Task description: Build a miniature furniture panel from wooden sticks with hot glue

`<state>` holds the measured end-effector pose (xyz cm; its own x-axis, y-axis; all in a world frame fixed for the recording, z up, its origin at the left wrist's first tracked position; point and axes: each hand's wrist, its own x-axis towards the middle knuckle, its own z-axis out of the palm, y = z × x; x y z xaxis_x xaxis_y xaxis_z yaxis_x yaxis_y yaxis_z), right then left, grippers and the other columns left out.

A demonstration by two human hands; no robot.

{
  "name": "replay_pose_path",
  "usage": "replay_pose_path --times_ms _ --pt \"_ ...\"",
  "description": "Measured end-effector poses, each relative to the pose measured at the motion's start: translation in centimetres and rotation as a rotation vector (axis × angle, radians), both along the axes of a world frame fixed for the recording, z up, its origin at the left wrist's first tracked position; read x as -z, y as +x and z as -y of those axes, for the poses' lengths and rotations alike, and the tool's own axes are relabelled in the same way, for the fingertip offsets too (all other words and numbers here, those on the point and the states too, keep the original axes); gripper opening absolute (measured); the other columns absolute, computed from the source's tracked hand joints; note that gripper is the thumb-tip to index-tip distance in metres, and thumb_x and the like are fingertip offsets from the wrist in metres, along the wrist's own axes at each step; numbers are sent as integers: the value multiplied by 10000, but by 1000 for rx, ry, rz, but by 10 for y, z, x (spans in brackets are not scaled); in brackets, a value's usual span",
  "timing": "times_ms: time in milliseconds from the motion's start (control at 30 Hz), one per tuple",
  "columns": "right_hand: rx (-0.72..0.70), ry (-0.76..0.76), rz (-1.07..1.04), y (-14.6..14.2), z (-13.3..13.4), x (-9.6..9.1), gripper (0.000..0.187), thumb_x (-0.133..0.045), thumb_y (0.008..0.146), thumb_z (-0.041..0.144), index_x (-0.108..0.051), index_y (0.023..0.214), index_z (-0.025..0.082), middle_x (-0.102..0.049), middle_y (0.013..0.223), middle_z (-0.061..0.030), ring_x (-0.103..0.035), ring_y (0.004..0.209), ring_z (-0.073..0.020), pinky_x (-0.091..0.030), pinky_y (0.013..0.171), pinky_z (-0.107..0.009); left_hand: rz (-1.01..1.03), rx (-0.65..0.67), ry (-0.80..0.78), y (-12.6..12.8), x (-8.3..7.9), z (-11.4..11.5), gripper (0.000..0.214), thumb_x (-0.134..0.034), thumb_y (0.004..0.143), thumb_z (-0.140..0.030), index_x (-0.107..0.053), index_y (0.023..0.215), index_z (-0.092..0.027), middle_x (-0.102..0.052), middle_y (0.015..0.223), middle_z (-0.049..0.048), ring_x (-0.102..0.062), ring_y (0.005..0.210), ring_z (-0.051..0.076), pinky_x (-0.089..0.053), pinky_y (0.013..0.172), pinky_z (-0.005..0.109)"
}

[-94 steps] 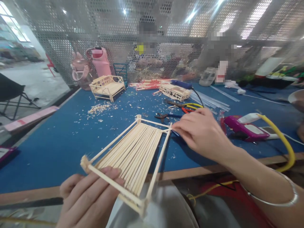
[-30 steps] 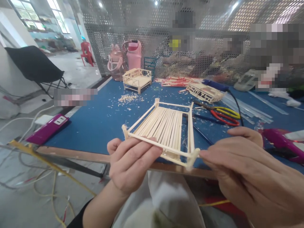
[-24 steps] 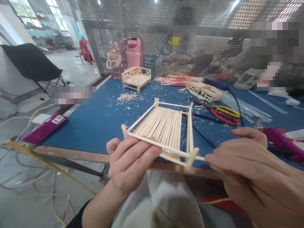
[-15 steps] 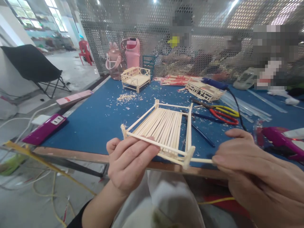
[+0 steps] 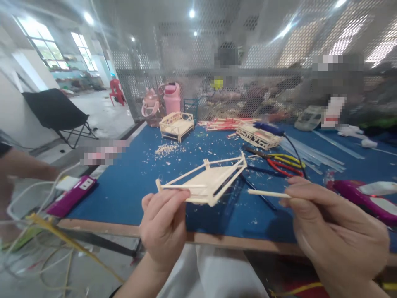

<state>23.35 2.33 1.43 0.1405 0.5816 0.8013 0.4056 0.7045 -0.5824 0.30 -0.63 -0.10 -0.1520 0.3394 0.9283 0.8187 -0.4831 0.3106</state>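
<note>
My left hand (image 5: pixel 166 221) is closed on the near left side of a small wooden stick frame (image 5: pixel 201 182), which has a slatted base, corner posts and rails. The frame is tilted and held above the blue table. To its right, my right hand (image 5: pixel 335 223) pinches a short thin wooden stick (image 5: pixel 268 193) between thumb and fingers. The stick's free end points left, apart from the frame. Behind them lie pliers with red and yellow handles (image 5: pixel 283 162) and a dark blue pen-like tool (image 5: pixel 259 192).
A finished-looking miniature stick bed (image 5: pixel 176 125) stands at the back left beside wood chips (image 5: pixel 167 149). Red-tipped sticks (image 5: pixel 223 123), another stick piece (image 5: pixel 259 136), clear glue sticks (image 5: pixel 302 153) and a purple glue gun (image 5: pixel 356 196) lie right. A purple power strip (image 5: pixel 72 195) sits left; another person's arm (image 5: pixel 25 169) shows there.
The stick in my right hand has moved up and away from the frame's near right corner. My left hand has turned and tilted the frame. A person's arm has appeared at the left.
</note>
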Motion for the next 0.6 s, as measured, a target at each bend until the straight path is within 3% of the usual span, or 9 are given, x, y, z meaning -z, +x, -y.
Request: replay_pose_path --times_ms 67,133,233,300,367,433,600 --pt "-14 43 -27 -2 -9 -13 211 -696 792 188 -731 911 359 -703 724 48 -676 773 -211 -511 906 -404 205 -39 -120 -4 -16 -7 164 -663 769 -104 -730 844 -233 -763 792 -13 -686 716 140 -467 743 284" --pt "-26 106 -21 -4 -19 -32 192 -685 802 196 -730 905 352 -684 706 51 -664 753 -198 -504 911 -385 492 20 -314 -10 -35 -18 123 -711 739 -234 -748 855 -230 -773 828 -2 -696 749 169 -500 749 291" --pt "-27 154 28 -9 -40 -65 140 -649 828 215 -715 853 336 -644 645 56 -647 686 -170 -535 779 -320 863 342 -628 -26 -64 -38 375 -791 631 -355 -741 963 -189 -776 909 54 -704 830 217 -529 762 314" --pt "-64 144 125 -14 -55 -84 123 -626 841 227 -705 813 316 -661 631 58 -639 609 -145 -534 626 -263 975 550 -819 -38 -78 -51 506 -848 555 -363 -724 1001 -160 -773 886 80 -702 815 217 -528 757 308" --pt "-141 101 248 -21 -71 -97 117 -622 842 256 -708 767 283 -707 657 43 -653 576 -135 -515 529 -228 1000 654 -1010 -47 -85 -59 551 -882 506 -354 -720 986 -137 -765 819 83 -694 763 195 -517 736 287" --pt "-230 20 334 -27 -87 -103 160 -619 838 302 -708 715 253 -733 679 18 -672 591 -141 -525 535 -224 950 688 -1192 -55 -85 -66 554 -889 492 -369 -722 959 -122 -747 750 67 -672 699 167 -501 693 267" --pt "-364 -294 449 -38 -127 -91 233 -589 825 386 -712 707 227 -712 651 -3 -641 599 -145 -506 572 -251 598 667 -1494 -70 -65 -86 480 -784 638 -445 -723 987 -121 -648 580 -6 -486 465 85 -348 481 219"
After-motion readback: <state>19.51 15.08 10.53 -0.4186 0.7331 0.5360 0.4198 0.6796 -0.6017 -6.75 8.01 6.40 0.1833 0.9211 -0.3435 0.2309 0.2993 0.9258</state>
